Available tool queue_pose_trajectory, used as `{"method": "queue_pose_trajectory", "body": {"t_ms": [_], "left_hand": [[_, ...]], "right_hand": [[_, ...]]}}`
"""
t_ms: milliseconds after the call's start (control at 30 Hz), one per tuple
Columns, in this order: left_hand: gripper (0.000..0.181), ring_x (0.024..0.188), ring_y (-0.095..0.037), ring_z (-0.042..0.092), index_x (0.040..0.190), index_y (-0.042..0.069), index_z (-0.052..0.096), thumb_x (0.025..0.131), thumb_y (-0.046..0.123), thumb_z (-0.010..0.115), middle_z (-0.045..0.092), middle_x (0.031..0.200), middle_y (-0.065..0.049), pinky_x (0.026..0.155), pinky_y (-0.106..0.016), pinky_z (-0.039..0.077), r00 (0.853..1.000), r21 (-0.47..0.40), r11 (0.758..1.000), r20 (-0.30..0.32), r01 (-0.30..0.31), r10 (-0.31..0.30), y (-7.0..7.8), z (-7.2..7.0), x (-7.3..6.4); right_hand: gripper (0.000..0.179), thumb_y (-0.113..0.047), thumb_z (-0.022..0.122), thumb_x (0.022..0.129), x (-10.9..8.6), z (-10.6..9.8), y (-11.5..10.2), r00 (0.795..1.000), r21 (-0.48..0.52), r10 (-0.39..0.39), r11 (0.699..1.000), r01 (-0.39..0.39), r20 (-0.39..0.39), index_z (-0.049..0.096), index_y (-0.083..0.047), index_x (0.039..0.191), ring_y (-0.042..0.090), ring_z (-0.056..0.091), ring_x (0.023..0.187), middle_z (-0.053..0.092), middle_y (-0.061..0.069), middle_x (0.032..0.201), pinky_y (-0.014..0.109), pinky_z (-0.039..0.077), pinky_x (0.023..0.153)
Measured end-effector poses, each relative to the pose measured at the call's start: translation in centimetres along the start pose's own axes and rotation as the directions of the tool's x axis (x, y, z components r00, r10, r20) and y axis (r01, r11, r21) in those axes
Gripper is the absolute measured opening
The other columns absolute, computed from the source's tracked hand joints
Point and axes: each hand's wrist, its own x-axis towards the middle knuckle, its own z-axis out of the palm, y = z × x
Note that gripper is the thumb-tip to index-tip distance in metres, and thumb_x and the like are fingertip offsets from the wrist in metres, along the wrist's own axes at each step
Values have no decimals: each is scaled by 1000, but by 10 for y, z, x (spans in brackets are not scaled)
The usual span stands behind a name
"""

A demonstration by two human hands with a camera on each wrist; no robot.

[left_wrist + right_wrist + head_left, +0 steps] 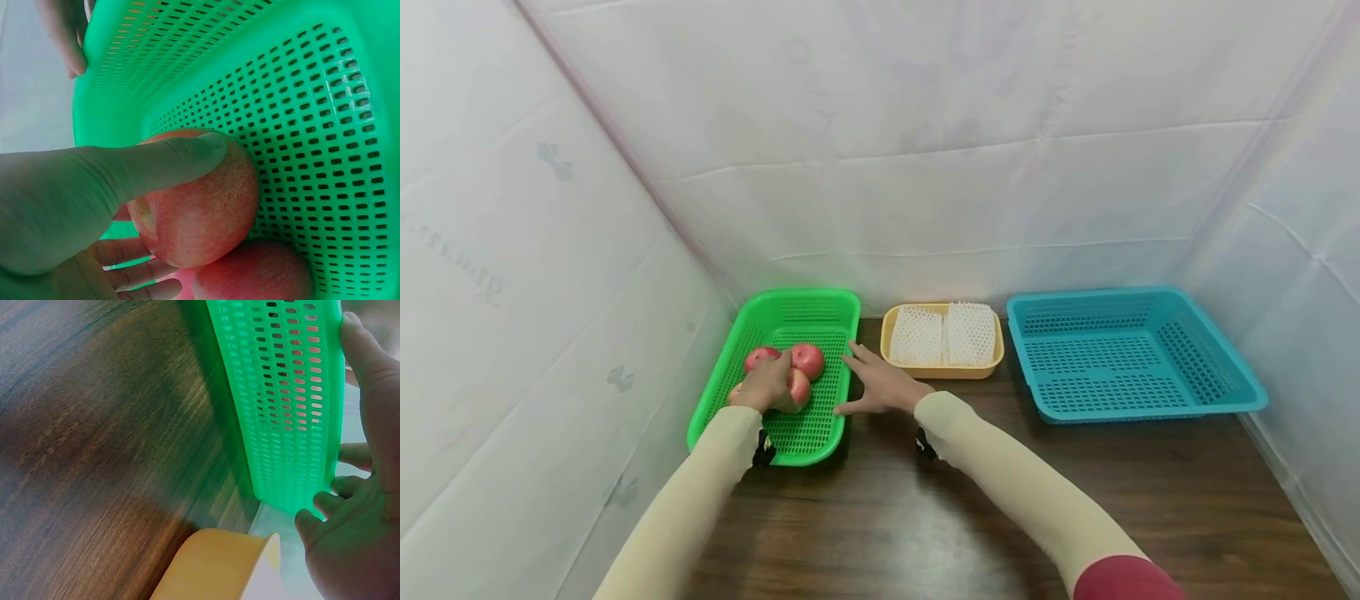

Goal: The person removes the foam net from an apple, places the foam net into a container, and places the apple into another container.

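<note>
Inside the green perforated basket [797, 294], my left hand [767, 383] grips a red apple [206, 215], its thumb laid across the fruit and its fingers on the far side. Another apple [256, 276] lies against it in the left wrist view. In the head view, more red apples [808, 361] sit around the hand, partly covered by it. My right hand [882, 385] is spread at the basket's right side, thumb and fingertips right at the green rim [337, 394] in the right wrist view. It holds nothing.
A small yellow tray [940, 372] holds two stacks of white foam netting [972, 333] right of the green basket. Farther right stands a blue perforated basket [1150, 412]. All rest on a dark wooden table [880, 517], with white sheeting [925, 200] behind and at both sides.
</note>
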Motion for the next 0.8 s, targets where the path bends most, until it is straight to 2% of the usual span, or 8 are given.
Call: {"method": "queue_pose_trajectory", "body": {"t_ms": [267, 467, 667, 800], "left_hand": [[104, 126, -52, 52, 156, -4, 31, 73, 18, 90, 52, 140, -34, 96, -65, 48, 1000, 1, 1000, -10, 14, -14, -2, 1, 6], [105, 121, -55, 53, 154, -2, 34, 71, 24, 93, 54, 137, -34, 90, -68, 49, 1000, 8, 1000, -5, 27, -27, -5, 4, 6], [108, 120, -53, 55, 155, -2, 33, 69, 25, 94, 55, 135, -33, 88, -65, 50, 1000, 0, 1000, 6, 23, -23, -5, 6, 5], [104, 117, -51, 58, 151, -3, 38, 69, 25, 95, 58, 131, -32, 90, -63, 51, 1000, 14, 1000, -1, 2, -2, -5, 8, 6]], "right_hand": [[108, -70, 67, 87, -1, -4, -3, 1000, 5, 2, 1000, -2, -3, 19, -13, 165, 23, 8, 158, -1, 7, 173, 39, 26, 123], [108, -71, 67, 87, -1, -4, -3, 1000, 4, -2, 1000, 2, -3, 19, -12, 165, 23, 10, 158, 0, 7, 173, 39, 27, 122], [109, -72, 65, 86, -2, -1, -3, 1000, 3, -3, 1000, 3, -3, 19, -12, 165, 23, 9, 158, 0, 7, 173, 39, 27, 122], [110, -73, 65, 86, -2, -1, -2, 1000, 2, -3, 1000, 3, -7, 19, -13, 165, 23, 9, 158, 0, 7, 173, 39, 26, 123]]}}
